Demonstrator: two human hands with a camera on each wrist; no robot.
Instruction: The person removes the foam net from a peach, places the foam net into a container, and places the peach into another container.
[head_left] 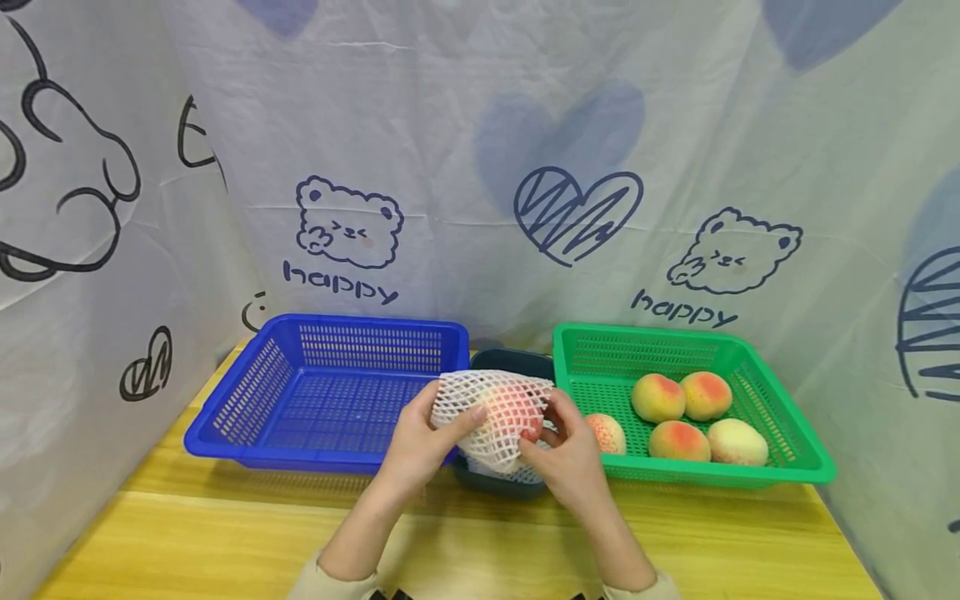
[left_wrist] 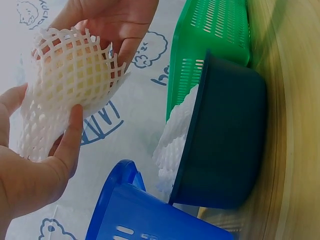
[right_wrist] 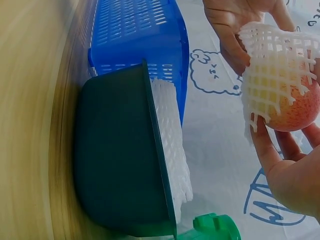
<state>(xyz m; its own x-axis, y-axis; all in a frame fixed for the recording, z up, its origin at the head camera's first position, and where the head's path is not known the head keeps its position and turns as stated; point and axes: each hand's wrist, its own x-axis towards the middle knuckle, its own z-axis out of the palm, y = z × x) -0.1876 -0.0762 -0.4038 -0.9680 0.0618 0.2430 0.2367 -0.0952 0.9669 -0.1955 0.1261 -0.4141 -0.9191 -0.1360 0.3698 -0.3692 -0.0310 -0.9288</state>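
Note:
A white foam fruit net (head_left: 468, 408) covers most of a red and yellow peach (right_wrist: 295, 111), held up over a dark green bin (head_left: 491, 483) between the baskets. The left hand (head_left: 420, 437) grips the net's gathered end, its thumb lying across the mesh. On the other side, the right hand (head_left: 567, 450) holds the peach at the net's open edge, fingertips against fruit and mesh. In the right wrist view the peach's lower side bulges bare out of the net. More white foam nets (left_wrist: 177, 142) stick up over the bin's rim.
On the left stands a blue basket (head_left: 322, 457) with nothing seen inside. To the right, a green basket (head_left: 795, 467) contains several peaches (head_left: 678, 442). Both baskets and the bin rest on a wooden table (head_left: 247, 542), with a printed cloth (head_left: 450, 125) hanging behind.

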